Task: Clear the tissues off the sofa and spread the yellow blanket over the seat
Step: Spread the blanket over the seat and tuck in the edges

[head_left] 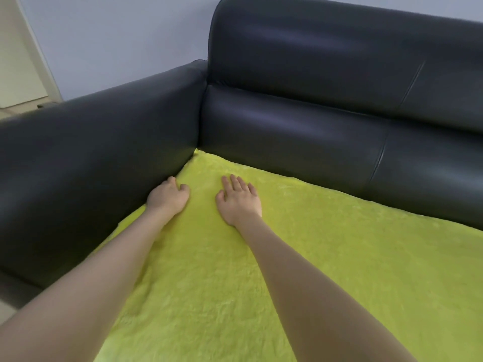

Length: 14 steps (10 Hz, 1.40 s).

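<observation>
Blanket (pixel 300 257) already covers the seat of the sofa (pixel 313 87), its far edge along the backrest and one corner pushed into the angle by the armrest (pixel 104 152); no tissues show. What seems left is seating that corner. Tuck the edge down along the armrest with your left hand (pixel 167 197), while your right hand (pixel 239 202) pins the pile so the cloth doesn't drag. Smooth outward from the corner, not toward it, or you'll bunch it. Your left hand sits against the armrest, fingers curled into the fabric, though whether it pinches a fold I cannot tell. Your right lies palm down, fingers spread, gripping nothing. Both arms reach well forward.
</observation>
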### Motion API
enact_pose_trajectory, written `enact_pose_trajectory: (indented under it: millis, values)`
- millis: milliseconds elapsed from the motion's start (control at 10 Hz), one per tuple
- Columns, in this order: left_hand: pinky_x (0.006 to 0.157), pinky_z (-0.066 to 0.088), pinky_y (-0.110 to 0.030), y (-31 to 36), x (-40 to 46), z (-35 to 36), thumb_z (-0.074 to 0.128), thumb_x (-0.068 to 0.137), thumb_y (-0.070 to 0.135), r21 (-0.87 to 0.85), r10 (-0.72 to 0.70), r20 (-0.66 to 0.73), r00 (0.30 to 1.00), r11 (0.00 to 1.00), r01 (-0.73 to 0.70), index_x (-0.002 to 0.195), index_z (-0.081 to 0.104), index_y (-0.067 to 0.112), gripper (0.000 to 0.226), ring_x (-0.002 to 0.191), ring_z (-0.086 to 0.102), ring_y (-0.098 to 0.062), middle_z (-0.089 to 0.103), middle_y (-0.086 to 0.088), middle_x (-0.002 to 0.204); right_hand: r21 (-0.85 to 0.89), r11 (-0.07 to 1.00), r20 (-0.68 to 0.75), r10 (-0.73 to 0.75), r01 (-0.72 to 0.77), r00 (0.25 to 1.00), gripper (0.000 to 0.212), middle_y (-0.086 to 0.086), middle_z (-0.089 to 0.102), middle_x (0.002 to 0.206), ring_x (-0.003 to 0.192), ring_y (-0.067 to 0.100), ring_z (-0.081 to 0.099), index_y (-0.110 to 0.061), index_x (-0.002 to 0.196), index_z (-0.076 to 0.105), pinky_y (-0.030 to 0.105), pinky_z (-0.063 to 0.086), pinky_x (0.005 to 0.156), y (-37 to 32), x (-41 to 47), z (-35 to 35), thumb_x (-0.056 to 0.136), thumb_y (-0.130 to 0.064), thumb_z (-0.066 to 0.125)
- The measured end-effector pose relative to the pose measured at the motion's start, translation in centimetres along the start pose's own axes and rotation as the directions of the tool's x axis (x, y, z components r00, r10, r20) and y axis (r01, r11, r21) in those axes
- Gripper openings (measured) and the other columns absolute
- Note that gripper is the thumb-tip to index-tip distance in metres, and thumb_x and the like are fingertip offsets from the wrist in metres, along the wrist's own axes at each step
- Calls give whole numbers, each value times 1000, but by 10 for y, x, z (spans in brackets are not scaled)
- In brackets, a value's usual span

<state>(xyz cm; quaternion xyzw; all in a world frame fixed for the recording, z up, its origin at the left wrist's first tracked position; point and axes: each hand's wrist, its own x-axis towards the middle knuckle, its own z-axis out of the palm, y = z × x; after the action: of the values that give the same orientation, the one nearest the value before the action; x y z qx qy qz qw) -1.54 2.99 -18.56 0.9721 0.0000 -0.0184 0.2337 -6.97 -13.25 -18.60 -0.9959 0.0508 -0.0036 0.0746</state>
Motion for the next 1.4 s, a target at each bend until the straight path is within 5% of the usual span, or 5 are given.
enact_pose_trajectory:
  millis: [200, 500, 800, 1200, 1400]
  values:
    - [98, 43, -41, -21, -28, -8, 34, 101, 35, -13, 92, -62, 994, 996, -93, 147, 33, 11, 51, 125, 49, -30, 46, -11, 143, -15, 1000, 5, -8, 8, 1000, 58, 0, 4, 163, 150, 16, 3, -22, 156, 5, 38, 4, 122, 1, -1, -2, 101, -43, 10]
    - [99, 41, -41, -20, -21, -10, 24, 100, 45, 11, -36, 79, 996, 999, 35, 148, 29, 18, 54, 127, 46, -32, 43, -10, 145, -12, 1000, 19, -13, 13, 1000, 58, 1, 3, 163, 150, 17, 3, -22, 156, 5, 38, 4, 122, 1, -2, -4, 102, -43, 10]
    - [100, 42, -40, -32, -75, -5, 34, 101, 30, 62, 111, -217, 970, 993, -99, 141, 39, 5, 48, 124, 49, -29, 48, -14, 139, -26, 1000, 13, -8, 9, 1000, 58, 0, 5, 163, 150, 16, 4, -23, 156, 7, 38, 5, 122, -1, -3, -5, 102, -42, 10]
    - [97, 41, -40, -42, -62, -15, 22, 99, 49, 128, 1, 20, 1000, 992, -3, 144, 34, 8, 62, 124, 48, -32, 43, -15, 144, -13, 1000, 18, -16, 17, 1000, 58, 0, 6, 163, 150, 17, 5, -23, 156, 8, 38, 5, 121, 1, -1, -5, 102, -43, 11]
    - [74, 53, -37, -41, -96, -12, 44, 96, 24, 92, 148, -344, 927, 988, -124, 130, 52, 8, 39, 94, 61, -24, 63, -9, 112, -27, 1000, 5, -15, 15, 1000, 58, 1, 5, 163, 150, 17, 5, -22, 156, 7, 38, 5, 122, 1, 0, -3, 101, -42, 11]
